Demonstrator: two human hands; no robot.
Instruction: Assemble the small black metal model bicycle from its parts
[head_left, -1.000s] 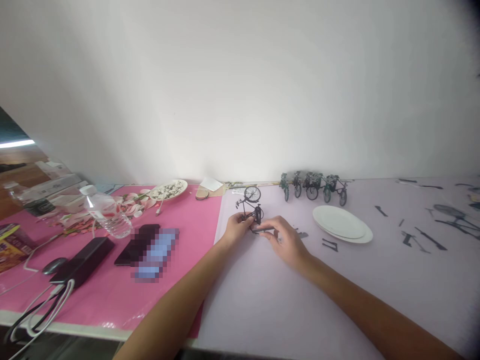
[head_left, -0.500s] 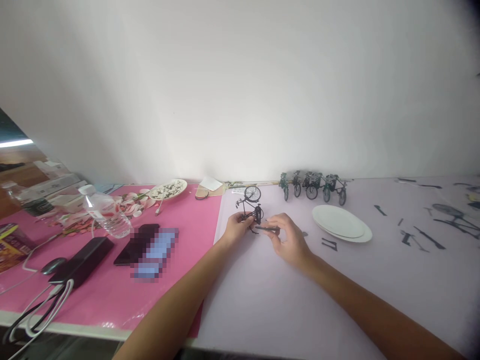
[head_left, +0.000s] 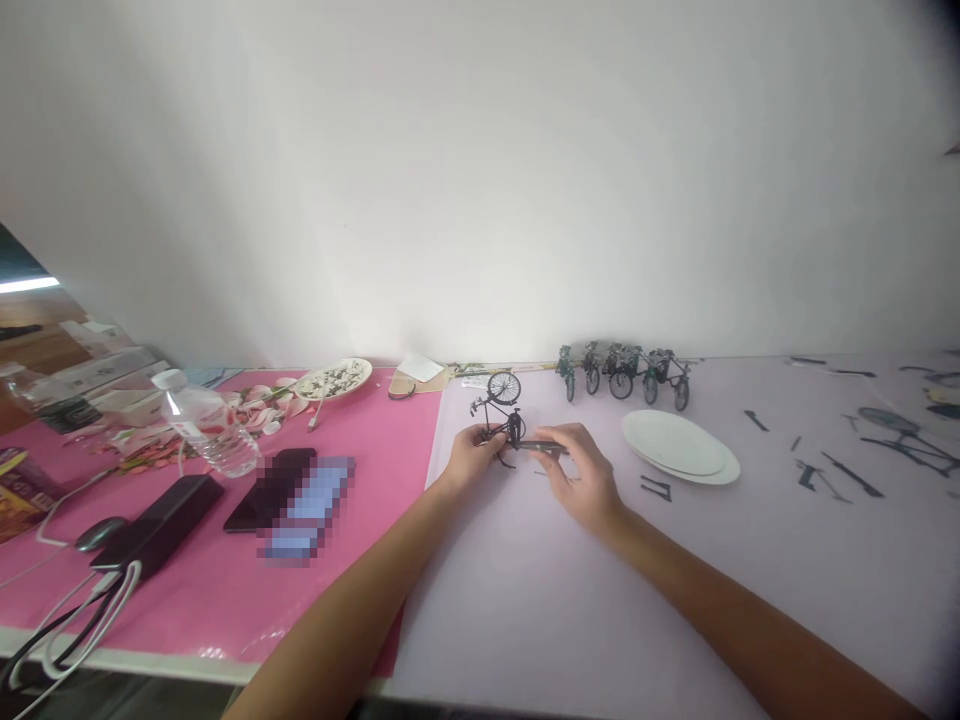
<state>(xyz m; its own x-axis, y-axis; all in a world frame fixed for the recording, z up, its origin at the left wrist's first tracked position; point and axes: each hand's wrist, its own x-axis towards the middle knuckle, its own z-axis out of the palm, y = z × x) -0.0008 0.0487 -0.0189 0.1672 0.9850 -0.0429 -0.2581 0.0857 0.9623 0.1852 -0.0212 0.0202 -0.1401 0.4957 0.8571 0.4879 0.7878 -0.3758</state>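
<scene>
A small black model bicycle (head_left: 501, 410), partly built with one wheel up, stands on the pale lilac table cover (head_left: 570, 590). My left hand (head_left: 474, 453) is closed around its lower frame from the left. My right hand (head_left: 581, 476) pinches a thin black rod-like part (head_left: 541, 446) and holds it level against the bicycle's frame. A few tiny dark pieces lie on the cover just under my right hand.
Several finished green model bicycles (head_left: 621, 372) line up at the back. Stacked white plates (head_left: 679, 446) sit to the right, with loose black parts (head_left: 829, 470) beyond. On the pink cover (head_left: 225, 590) lie a water bottle (head_left: 201, 423), phones, a power bank (head_left: 157, 525) and cables.
My right hand has lifted the black rod off the table and brought it up to the bicycle frame. My left hand has kept its hold on the bicycle.
</scene>
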